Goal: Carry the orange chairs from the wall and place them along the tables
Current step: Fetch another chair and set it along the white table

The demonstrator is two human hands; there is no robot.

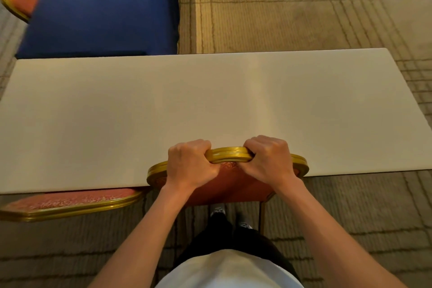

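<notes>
Here, the left hand (189, 163) and right hand (268, 161) each wrap curled fingers round the gold top rail of the chair (228, 154). The chair is at the near edge of the table (163, 105), right of centre, and its back overlaps the tabletop in this view. A second chair (70, 203) sits just left, along the same edge. Risk: a forward push could jam the knuckles against the table edge, and a drift left could clip the second chair.

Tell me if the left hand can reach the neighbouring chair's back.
Probably yes: the neighbouring chair sits close, nothing between, though the left hand must first release the gold rail.
</notes>
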